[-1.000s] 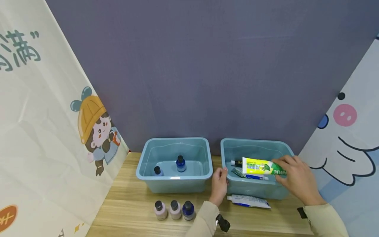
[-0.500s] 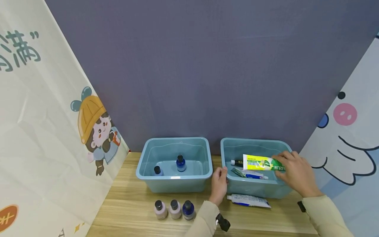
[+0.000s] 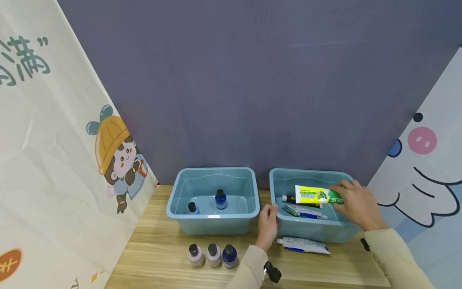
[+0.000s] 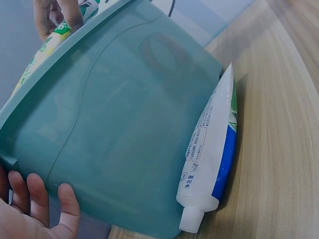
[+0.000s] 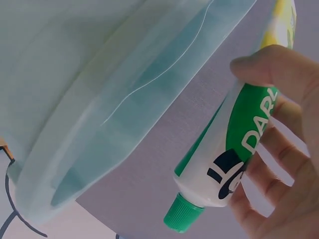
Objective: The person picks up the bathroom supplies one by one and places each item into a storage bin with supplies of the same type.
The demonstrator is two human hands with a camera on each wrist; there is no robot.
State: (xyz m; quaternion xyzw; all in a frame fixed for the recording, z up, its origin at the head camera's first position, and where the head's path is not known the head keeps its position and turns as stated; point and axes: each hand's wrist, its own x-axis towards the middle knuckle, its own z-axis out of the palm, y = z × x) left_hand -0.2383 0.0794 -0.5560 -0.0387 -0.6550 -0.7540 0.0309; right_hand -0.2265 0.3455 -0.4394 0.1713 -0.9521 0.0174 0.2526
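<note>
My right hand [image 3: 355,202] holds a yellow-and-green toothpaste tube [image 3: 314,195] over the right blue bin [image 3: 306,172]. The thumb presses one side of the tube and the fingers lie along the other; its green cap [image 5: 183,214] points down in the right wrist view. My left hand [image 3: 267,226] grips that bin at its front left corner, fingertips against the wall just under the rim. Inside lie a black tube [image 3: 288,198] and a green, white and blue tube [image 3: 304,212]. A white-and-blue toothpaste tube [image 4: 204,154] rests on the table along the bin's front wall.
Left of it stands another blue bin [image 3: 213,171] with two dark-capped bottles, a blue one [image 3: 221,200] among them. Two pale pink bottles [image 3: 196,257] and a dark blue bottle [image 3: 229,257] are lined up in front. A grey partition [image 3: 231,88] rises behind.
The right hand has moved slightly back and left with the yellow-and-green tube, uncovering more of the black tube below. The left hand stays at the bin's corner.
</note>
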